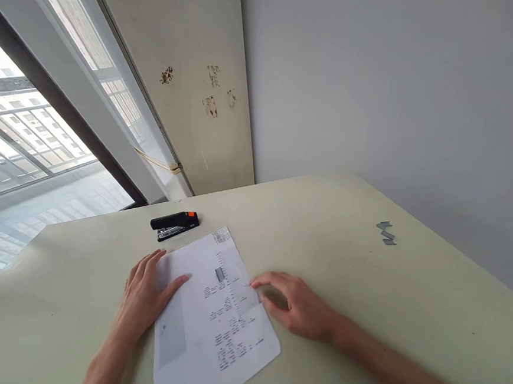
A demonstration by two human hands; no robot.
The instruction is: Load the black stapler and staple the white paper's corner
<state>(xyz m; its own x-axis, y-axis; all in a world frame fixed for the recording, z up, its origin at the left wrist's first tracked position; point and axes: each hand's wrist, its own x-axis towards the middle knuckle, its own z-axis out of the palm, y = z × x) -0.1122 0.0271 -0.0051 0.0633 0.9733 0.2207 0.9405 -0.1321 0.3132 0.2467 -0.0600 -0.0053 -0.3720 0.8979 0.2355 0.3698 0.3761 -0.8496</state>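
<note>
Printed white paper sheets (197, 344) lie on the table, seemingly overlapping, with a crease or tear at the right edge. My left hand (147, 295) rests on their upper left edge, thumb spread over the paper. At the right edge is my right hand (294, 304), fingers curved, with a gap between index finger and thumb; both tips are at the border of the paper. A small dark grey patch (220, 275) shows on the print; I cannot tell whether it is printed or a loose piece. Just beyond the paper sits a black stapler (174, 225) with an orange mark.
Several short grey staple strips (387, 234) lie toward the right of the pale table (330, 221). A grey wall (385, 75) borders the table at the right and back. At the left stands a window (20, 127), beside a stained pale panel (188, 114).
</note>
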